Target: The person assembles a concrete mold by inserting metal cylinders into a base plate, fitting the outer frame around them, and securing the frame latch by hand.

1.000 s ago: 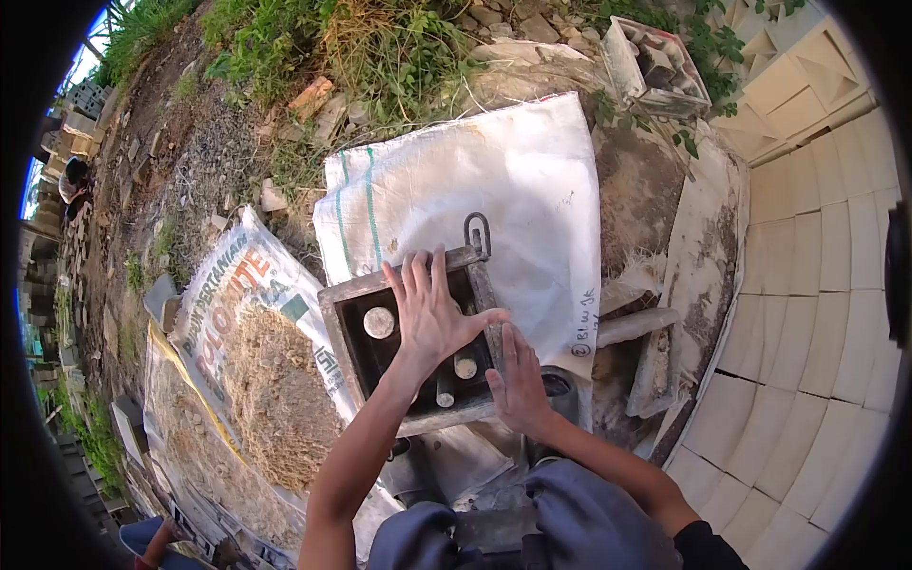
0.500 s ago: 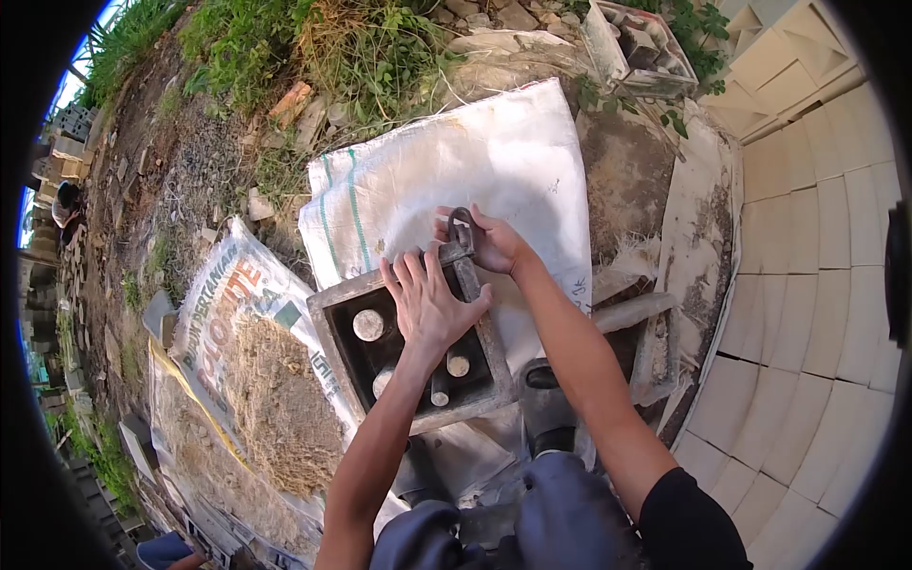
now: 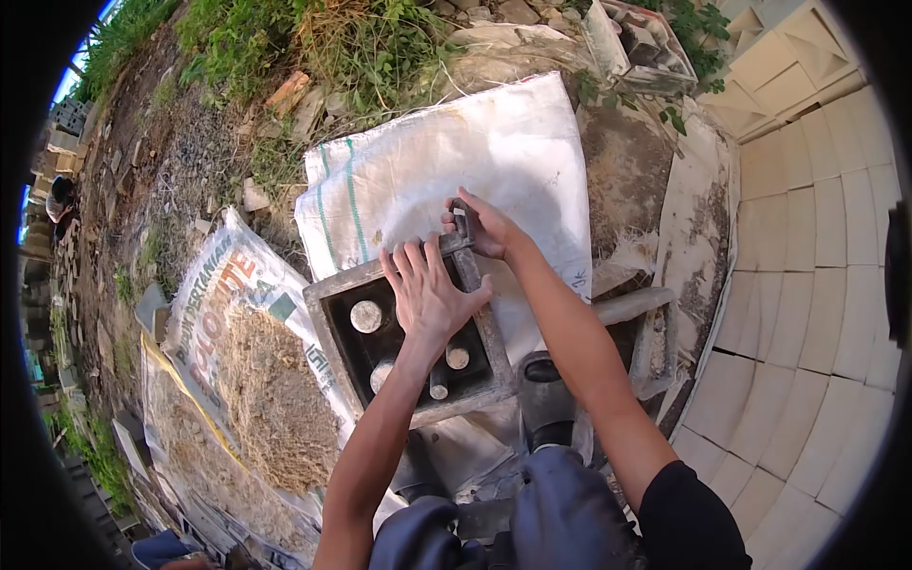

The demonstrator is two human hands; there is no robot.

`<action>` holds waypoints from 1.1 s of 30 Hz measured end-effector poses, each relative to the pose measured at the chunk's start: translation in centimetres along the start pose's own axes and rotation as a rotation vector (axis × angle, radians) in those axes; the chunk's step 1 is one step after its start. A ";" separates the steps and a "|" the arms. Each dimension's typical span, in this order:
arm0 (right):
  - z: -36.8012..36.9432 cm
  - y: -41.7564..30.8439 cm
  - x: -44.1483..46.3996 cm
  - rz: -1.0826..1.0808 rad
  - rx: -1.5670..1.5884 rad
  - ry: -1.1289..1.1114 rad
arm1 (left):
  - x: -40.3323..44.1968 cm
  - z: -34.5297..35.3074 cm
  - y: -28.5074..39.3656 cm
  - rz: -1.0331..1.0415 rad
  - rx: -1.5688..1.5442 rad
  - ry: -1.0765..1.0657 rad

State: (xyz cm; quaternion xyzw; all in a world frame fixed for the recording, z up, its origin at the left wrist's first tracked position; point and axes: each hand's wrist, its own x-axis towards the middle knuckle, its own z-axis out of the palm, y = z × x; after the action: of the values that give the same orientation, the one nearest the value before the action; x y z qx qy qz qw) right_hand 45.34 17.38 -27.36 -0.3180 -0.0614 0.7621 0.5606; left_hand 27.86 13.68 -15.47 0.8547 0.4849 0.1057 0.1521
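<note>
A square casting mould (image 3: 495, 356) with a dark inside and several round pegs (image 3: 367, 317) standing in it lies in front of me. My left hand (image 3: 429, 296) rests on it, its spread fingers reaching over the far rim and the thumb out toward the right rim. At the far right corner, my right hand (image 3: 489, 231) has its fingers closed around a dark metal loop-shaped clasp (image 3: 461, 220). The far part of the mould overlaps a white woven sack (image 3: 494, 142) lying flat. My left forearm hides part of the inside.
To the left, a printed sack (image 3: 223, 275) lies under a heap of sandy material (image 3: 275, 399). Pale blocks (image 3: 788, 313) are stacked along the right. Another mould (image 3: 641, 47) stands at the far right, and a person (image 3: 60, 197) is in the far left distance.
The metal clasp has tilted, and my right hand's fingers have turned and moved slightly with it. My left hand stays on the mould.
</note>
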 end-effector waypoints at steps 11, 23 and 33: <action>4.2 -0.9 3.4 -0.289 -1.931 0.198 | 0.0 0.2 -0.1 -0.009 0.003 -0.004; 8.6 -4.5 1.0 0.319 -1.590 0.266 | 0.0 0.2 -0.2 0.000 0.008 0.000; 5.5 -4.7 0.7 0.017 -1.395 0.276 | 0.0 0.2 -0.2 -0.004 -0.001 0.022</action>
State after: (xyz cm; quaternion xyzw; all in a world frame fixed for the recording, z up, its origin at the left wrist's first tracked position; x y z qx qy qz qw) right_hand 46.02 21.18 -21.23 -0.6970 -0.4608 0.5021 0.2232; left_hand 27.75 13.76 -15.78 0.8525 0.4882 0.1150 0.1476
